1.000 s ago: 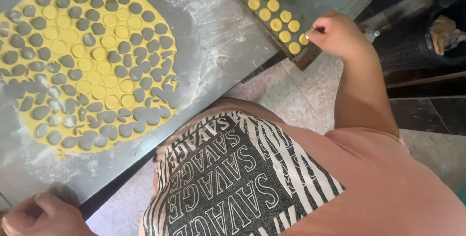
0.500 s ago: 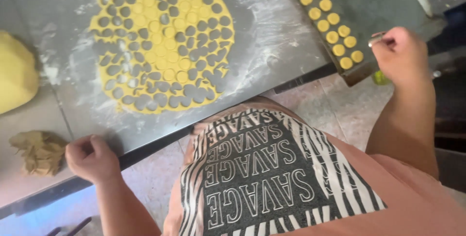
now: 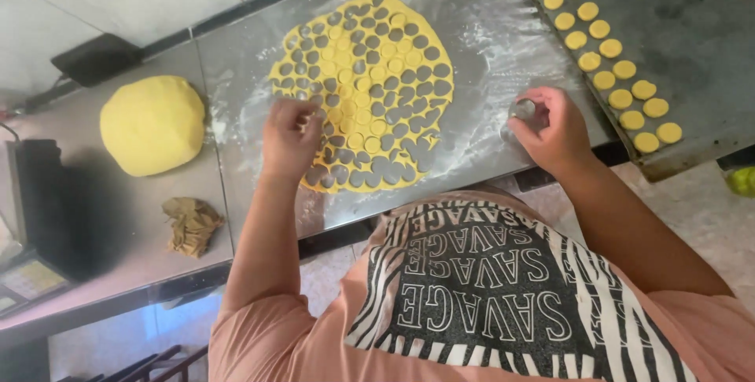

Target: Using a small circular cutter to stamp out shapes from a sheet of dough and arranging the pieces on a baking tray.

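- Yellow dough sheet point(image 3: 362, 87) lies flat in the middle of the shiny metal table point(image 3: 487, 52). It is full of round holes, and many small cut circles sit in it.
- White flour dusts the table around the sheet.
- The left hand point(image 3: 289, 140) rests on the near left part of the dough sheet. Its fingers are bent down and touch the dough. I cannot tell if it pinches a piece.
- The right hand point(image 3: 550, 126) is just to the right of the sheet, near the table's front edge. It is closed around a small round metal cutter point(image 3: 522, 111).
- A dark baking tray point(image 3: 692, 12) sits at the table's right end. Little yellow dough rounds point(image 3: 609, 60) lie in rows along its left side.
- A big yellow dough ball point(image 3: 152, 124) sits on the left part of the table, well apart from the sheet.
- A crumpled brown paper point(image 3: 191, 225) lies near the front edge, below the ball.
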